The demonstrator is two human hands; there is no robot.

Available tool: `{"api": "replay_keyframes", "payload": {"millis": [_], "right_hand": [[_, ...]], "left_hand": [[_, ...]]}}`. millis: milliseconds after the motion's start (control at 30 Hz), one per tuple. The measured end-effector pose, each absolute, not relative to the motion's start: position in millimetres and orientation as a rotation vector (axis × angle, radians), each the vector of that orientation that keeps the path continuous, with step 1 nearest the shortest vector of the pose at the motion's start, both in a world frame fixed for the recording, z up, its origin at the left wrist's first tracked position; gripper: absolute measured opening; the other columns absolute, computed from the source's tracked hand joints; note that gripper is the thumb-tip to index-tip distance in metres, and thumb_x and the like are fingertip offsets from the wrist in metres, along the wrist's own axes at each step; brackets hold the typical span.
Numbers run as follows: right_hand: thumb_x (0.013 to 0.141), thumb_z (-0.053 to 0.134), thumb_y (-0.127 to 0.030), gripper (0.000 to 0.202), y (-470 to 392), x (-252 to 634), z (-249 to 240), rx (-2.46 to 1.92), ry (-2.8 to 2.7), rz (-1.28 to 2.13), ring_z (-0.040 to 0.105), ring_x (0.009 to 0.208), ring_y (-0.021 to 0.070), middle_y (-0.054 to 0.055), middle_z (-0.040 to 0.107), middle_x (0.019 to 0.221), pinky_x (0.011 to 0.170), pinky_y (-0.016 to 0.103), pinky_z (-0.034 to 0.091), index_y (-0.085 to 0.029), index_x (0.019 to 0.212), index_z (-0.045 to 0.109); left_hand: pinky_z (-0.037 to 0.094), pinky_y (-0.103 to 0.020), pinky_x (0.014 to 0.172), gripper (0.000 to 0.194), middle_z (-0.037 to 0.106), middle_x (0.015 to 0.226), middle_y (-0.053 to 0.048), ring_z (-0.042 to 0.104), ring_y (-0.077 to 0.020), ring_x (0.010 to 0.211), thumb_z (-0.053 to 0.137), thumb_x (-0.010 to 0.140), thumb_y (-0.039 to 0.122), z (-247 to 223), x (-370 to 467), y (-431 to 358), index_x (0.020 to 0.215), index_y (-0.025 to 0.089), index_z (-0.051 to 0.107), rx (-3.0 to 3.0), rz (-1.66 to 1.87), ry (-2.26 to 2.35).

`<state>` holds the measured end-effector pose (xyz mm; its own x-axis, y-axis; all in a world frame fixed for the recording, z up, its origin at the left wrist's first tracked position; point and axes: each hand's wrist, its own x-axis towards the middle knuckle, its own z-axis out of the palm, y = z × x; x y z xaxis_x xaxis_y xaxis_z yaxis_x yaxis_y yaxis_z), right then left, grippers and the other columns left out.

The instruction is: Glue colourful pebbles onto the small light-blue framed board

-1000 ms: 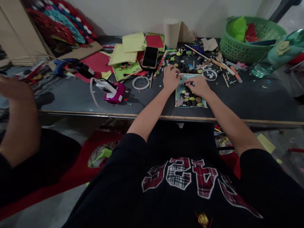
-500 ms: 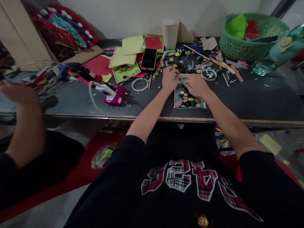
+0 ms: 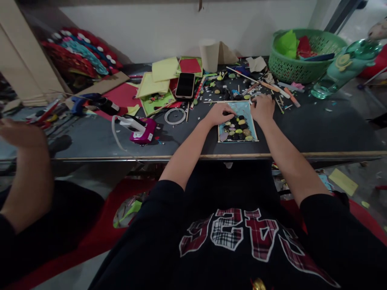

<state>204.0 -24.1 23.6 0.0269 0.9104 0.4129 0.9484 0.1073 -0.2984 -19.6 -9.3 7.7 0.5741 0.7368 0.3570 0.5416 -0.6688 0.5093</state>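
Note:
A light blue panel (image 3: 248, 117) with pale stick edges lies near the table's front edge, its lower part covered with black, yellow-green and mauve pebbles (image 3: 238, 131). My left hand (image 3: 220, 114) rests over the panel's left edge, fingers bent toward the pebbles; whether anything is between them is hidden. At the panel's upper right corner is my right hand (image 3: 263, 108), its fingers curled down by the edge, with their tips out of sight. A thin stick (image 3: 213, 102) extends left from the panel's top edge.
Behind the panel lie scraps and sticks. A phone (image 3: 185, 85), a tape ring (image 3: 175, 116) and a purple power socket (image 3: 144, 131) are left. A green basket (image 3: 298, 69) and a bottle (image 3: 328, 80) stand right. Another person's arm (image 3: 27, 169) is at far left.
My hands have moved apart: the right one went right to the panel's corner, the left one came down its left side. More of the blue panel shows. The camera view has tilted up slightly.

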Motion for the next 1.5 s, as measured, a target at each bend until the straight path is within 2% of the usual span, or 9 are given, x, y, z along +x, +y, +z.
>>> {"api": "replay_keyframes", "payload": {"millis": [200, 367, 433, 667, 833, 967, 1100, 1233, 1500], "right_hand": [[0.087, 0.053, -0.013, 0.024, -21.0, 201.7, 19.0, -1.702, -1.867, -0.054, 0.058, 0.122, 0.0322, 0.012, 0.072, 0.121, 0.108, 0.051, 0.044, -0.017, 0.098, 0.074], [0.087, 0.053, -0.014, 0.022, -16.8, 203.4, 14.4, -1.709, -1.831, -0.035, 0.059, 0.12, 0.0308, 0.01, 0.073, 0.12, 0.108, 0.049, 0.043, -0.018, 0.095, 0.074], [0.088, 0.053, -0.014, 0.022, -16.4, 204.4, 14.9, -1.743, -1.824, -0.021, 0.058, 0.121, 0.0308, 0.011, 0.073, 0.121, 0.107, 0.048, 0.043, -0.018, 0.095, 0.073], [0.088, 0.051, -0.013, 0.025, -18.1, 203.7, 18.0, -1.771, -1.798, -0.018, 0.058, 0.12, 0.0298, 0.011, 0.072, 0.12, 0.105, 0.047, 0.043, -0.018, 0.1, 0.072], [0.086, 0.054, -0.01, 0.031, -22.3, 200.9, 21.2, -1.853, -1.732, -0.037, 0.056, 0.123, 0.0324, 0.012, 0.071, 0.123, 0.104, 0.049, 0.044, -0.016, 0.111, 0.071], [0.086, 0.058, -0.013, 0.028, -23.2, 201.0, 20.0, -1.852, -1.736, -0.066, 0.056, 0.121, 0.0331, 0.012, 0.071, 0.122, 0.102, 0.049, 0.045, -0.017, 0.11, 0.072], [0.086, 0.06, -0.017, 0.019, -20.1, 202.4, 16.6, -1.833, -1.754, -0.066, 0.056, 0.121, 0.0328, 0.011, 0.071, 0.124, 0.102, 0.05, 0.044, -0.018, 0.099, 0.075], [0.086, 0.061, -0.015, 0.019, -18.8, 203.0, 16.5, -1.829, -1.759, -0.049, 0.057, 0.122, 0.0312, 0.009, 0.071, 0.125, 0.103, 0.048, 0.045, -0.019, 0.098, 0.075], [0.086, 0.059, -0.015, 0.02, -22.3, 200.5, 20.1, -1.812, -1.755, -0.049, 0.057, 0.12, 0.0318, 0.01, 0.072, 0.12, 0.101, 0.048, 0.045, -0.019, 0.096, 0.076]], "left_hand": [[0.045, -0.044, 0.11, 0.04, 0.068, 0.127, -0.01, 0.06, -0.0283, 0.122, 0.05, 0.096, 0.044, 6.6, -18.8, -7.3, 0.113, 0.022, 0.079, 2.631, 0.696, 0.926], [0.042, -0.045, 0.112, 0.071, 0.065, 0.128, -0.011, 0.056, -0.029, 0.122, 0.025, 0.099, 0.067, 9.9, -17.9, -12.5, 0.1, 0.022, 0.08, 2.651, 0.834, 0.88], [0.04, -0.044, 0.113, 0.081, 0.064, 0.129, -0.013, 0.055, -0.0288, 0.123, 0.018, 0.098, 0.071, 11.4, -16.4, -15.1, 0.095, 0.02, 0.08, 2.678, 0.84, 0.87], [0.04, -0.042, 0.113, 0.09, 0.064, 0.13, -0.013, 0.054, -0.0278, 0.127, 0.005, 0.1, 0.067, 16.1, -14.0, -21.5, 0.097, 0.019, 0.081, 2.715, 0.859, 1.0], [0.04, -0.041, 0.115, 0.085, 0.063, 0.134, -0.013, 0.053, -0.0267, 0.128, 0.005, 0.102, 0.063, 13.9, -16.0, -18.3, 0.113, 0.017, 0.076, 2.707, 0.88, 1.056], [0.04, -0.044, 0.115, 0.078, 0.061, 0.133, -0.014, 0.051, -0.028, 0.129, 0.015, 0.101, 0.068, 8.8, -17.4, -11.6, 0.121, 0.02, 0.073, 2.634, 0.932, 1.184], [0.038, -0.045, 0.117, 0.085, 0.06, 0.135, -0.011, 0.049, -0.0283, 0.129, 0.012, 0.098, 0.073, 7.7, -17.5, -10.3, 0.105, 0.024, 0.08, 2.601, 0.919, 1.049], [0.037, -0.044, 0.119, 0.094, 0.061, 0.134, -0.011, 0.049, -0.028, 0.129, 0.004, 0.096, 0.074, 11.7, -16.4, -14.8, 0.091, 0.023, 0.083, 2.595, 0.883, 0.99], [0.033, -0.047, 0.123, 0.097, 0.053, 0.145, -0.013, 0.044, -0.0308, 0.138, -0.003, 0.096, 0.072, 13.2, -17.9, -18.1, 0.125, 0.02, 0.074, 2.578, 0.899, 1.233]]}}
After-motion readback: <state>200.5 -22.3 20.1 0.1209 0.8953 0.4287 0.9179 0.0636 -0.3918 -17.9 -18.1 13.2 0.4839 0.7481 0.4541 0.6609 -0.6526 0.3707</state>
